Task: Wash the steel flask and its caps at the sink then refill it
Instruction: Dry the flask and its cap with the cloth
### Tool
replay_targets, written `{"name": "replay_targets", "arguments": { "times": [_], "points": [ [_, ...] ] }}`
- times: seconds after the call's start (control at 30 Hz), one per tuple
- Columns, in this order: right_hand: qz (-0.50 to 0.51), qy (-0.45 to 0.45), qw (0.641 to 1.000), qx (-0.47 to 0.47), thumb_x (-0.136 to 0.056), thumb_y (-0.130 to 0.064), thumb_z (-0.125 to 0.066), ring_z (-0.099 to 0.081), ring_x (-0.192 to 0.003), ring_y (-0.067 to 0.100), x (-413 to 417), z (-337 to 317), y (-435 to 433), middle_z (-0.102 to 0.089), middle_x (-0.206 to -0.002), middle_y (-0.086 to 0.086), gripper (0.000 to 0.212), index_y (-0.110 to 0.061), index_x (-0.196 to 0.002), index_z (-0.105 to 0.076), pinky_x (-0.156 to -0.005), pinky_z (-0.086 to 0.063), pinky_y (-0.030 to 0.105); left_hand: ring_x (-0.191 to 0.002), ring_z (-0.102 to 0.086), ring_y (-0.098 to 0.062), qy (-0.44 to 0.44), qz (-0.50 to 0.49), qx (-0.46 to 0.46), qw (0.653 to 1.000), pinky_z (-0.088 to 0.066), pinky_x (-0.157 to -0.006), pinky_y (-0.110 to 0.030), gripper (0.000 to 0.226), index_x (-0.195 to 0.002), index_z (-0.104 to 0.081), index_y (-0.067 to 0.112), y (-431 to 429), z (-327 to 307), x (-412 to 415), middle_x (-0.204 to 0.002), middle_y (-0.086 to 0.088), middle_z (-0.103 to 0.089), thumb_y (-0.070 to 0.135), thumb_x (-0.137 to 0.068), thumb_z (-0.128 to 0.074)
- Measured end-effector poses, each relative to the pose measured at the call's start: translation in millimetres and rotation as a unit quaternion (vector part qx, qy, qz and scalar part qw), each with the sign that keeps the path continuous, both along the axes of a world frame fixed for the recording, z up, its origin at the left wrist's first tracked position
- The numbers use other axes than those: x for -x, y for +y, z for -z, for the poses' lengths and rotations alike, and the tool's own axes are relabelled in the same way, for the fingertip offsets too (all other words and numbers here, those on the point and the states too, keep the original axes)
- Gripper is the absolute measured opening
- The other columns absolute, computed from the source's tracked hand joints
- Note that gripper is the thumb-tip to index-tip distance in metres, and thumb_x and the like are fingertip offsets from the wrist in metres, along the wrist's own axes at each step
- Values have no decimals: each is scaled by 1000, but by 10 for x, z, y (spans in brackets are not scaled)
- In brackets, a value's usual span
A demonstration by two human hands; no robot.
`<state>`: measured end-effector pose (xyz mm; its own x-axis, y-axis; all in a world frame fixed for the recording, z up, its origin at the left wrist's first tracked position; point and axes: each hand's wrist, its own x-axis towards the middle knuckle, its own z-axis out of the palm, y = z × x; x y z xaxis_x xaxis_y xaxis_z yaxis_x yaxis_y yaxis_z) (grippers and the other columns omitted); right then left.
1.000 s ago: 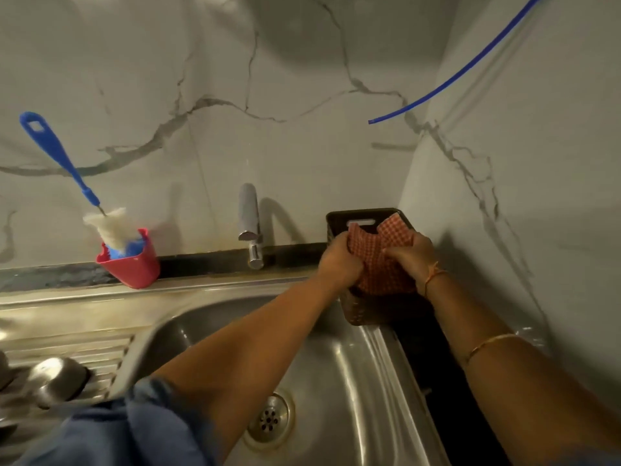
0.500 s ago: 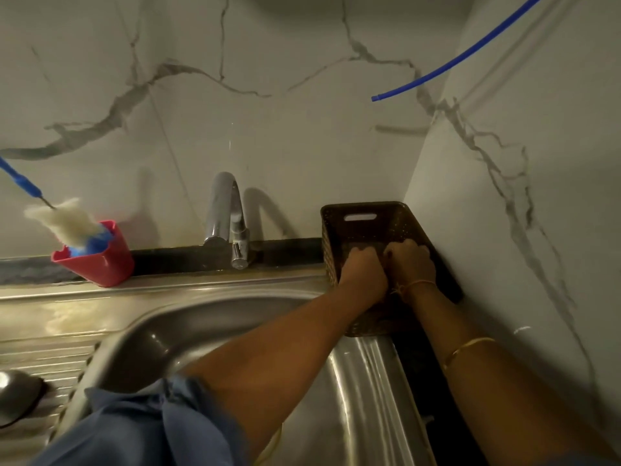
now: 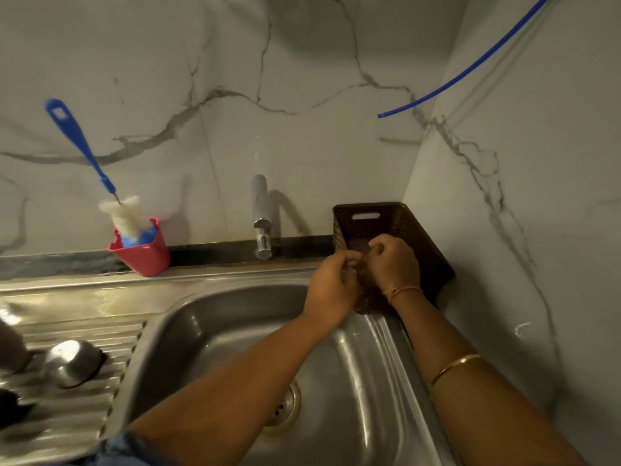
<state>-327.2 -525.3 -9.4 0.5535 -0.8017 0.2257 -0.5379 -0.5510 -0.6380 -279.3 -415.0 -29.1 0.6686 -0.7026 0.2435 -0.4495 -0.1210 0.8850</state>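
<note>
Both your hands meet over the brown basket [image 3: 403, 216]: left hand [image 3: 331, 287] and right hand [image 3: 393, 264] are curled, though whether they grip anything can't be told. Your steel cap [image 3: 72, 361] lies on the drainboard [image 3: 84, 408], well apart. It looks light, rigid and probably wet-slick, so pinch it by the rim.

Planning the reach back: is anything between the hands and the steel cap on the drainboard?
Nothing visible: only the open sink lies between the hands at the basket and the steel cap.
</note>
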Motion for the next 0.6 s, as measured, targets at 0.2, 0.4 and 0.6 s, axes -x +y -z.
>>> {"name": "replay_targets", "arguments": {
  "times": [0.2,0.4,0.6],
  "points": [
    [-47,-100,992,62,-91,-5,-48,-57,-97,23,39,44,910,-60,-108,12,21,-4,-102,-66,-75,-39,23,-102,-53,8,8,-38,13,999,-46,-91,-14,33,-114,-57,28,932,186,29,-111,16,-57,4,-92,-53],
    [-87,-101,990,46,-90,-5,-50,-59,-90,23,-141,207,1849,-62,-107,9,19,-5,-101,-67,-71,-36,20,-112,-51,1,9,-93,-37,995,-44,-96,-19,41,-127,-50,23,1824,298,-65,-122,12,-55,7,-90,-57],
    [-111,-108,988,12,-88,-3,-52,-61,-88,26,-446,393,2850,-63,-103,11,18,-4,-98,-67,-73,-46,29,-113,-52,-6,12,-119,-57,991,-42,-94,-20,41,-129,-48,18,2888,447,-383,-122,5,-57,9,-90,-58]
  ]
}}
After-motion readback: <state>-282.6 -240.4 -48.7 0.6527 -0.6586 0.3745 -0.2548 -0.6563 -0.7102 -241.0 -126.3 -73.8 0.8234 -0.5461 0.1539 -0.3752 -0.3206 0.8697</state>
